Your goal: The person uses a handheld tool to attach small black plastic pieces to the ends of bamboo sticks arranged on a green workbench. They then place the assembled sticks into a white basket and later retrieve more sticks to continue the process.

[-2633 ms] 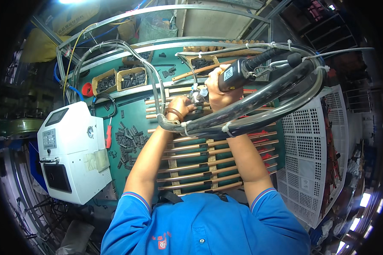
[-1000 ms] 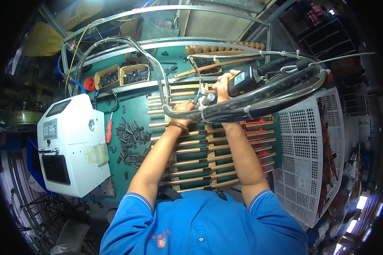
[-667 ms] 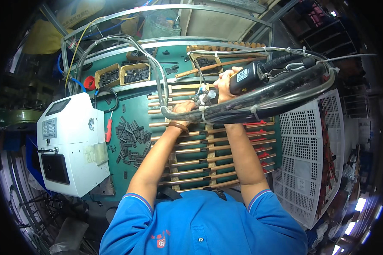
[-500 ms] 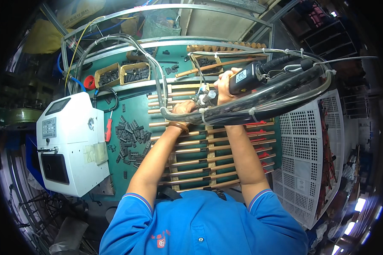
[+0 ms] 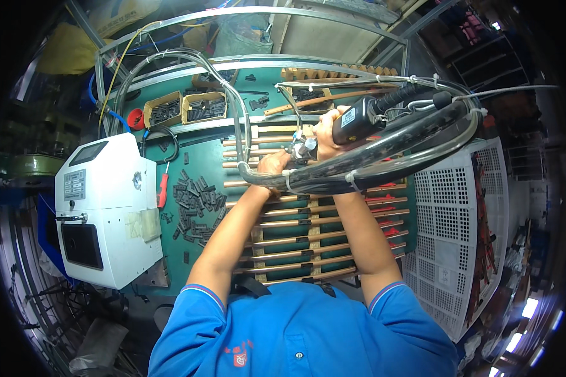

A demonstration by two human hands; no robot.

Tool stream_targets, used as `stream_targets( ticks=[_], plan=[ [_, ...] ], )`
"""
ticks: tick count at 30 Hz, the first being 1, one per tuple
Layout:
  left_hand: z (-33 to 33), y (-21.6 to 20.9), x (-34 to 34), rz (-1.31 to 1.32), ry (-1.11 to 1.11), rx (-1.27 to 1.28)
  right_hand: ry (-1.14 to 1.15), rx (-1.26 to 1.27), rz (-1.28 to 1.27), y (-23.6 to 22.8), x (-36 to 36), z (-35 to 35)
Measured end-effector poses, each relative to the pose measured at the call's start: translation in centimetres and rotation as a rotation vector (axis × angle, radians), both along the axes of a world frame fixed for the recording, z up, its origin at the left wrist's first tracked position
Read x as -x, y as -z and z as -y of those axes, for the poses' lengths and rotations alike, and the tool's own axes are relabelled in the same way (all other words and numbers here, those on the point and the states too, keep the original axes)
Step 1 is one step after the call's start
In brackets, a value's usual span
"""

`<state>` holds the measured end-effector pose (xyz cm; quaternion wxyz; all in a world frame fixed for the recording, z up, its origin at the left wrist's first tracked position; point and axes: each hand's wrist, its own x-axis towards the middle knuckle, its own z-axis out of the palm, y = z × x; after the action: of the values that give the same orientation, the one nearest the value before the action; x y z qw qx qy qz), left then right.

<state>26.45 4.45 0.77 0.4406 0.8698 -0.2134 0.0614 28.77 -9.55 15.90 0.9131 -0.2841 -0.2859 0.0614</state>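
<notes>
My right hand grips a black power tool whose metal tip points down at a rack of copper tubes lying across wooden slats. My left hand rests on the tubes just below the tool's tip, partly hidden by a thick bundle of black hoses and cables that loops from the tool round to the left. Whether the left fingers close on a tube is hidden.
A white box-shaped machine stands on the left of the green bench. Small dark parts lie scattered beside it, with a red-handled screwdriver and two trays of parts at the back. White perforated crates stand to the right.
The tool and both hands have shifted slightly down and left over the tubes, and the hose loop has swung with them. The rest is unchanged.
</notes>
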Motion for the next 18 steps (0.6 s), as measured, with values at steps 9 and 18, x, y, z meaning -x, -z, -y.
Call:
stream_targets(
  ticks=[9, 18],
  plan=[
    [-2.0, 4.2, -0.3, -0.091, 0.004, 0.27, -0.195, -0.269, -0.223, 2.7, 0.5, -0.4],
    [-1.7, 5.0, -0.5, 0.051, -0.074, -0.048, 0.935, 0.67, 0.052, 2.9, -1.8, -0.3]
  ],
)
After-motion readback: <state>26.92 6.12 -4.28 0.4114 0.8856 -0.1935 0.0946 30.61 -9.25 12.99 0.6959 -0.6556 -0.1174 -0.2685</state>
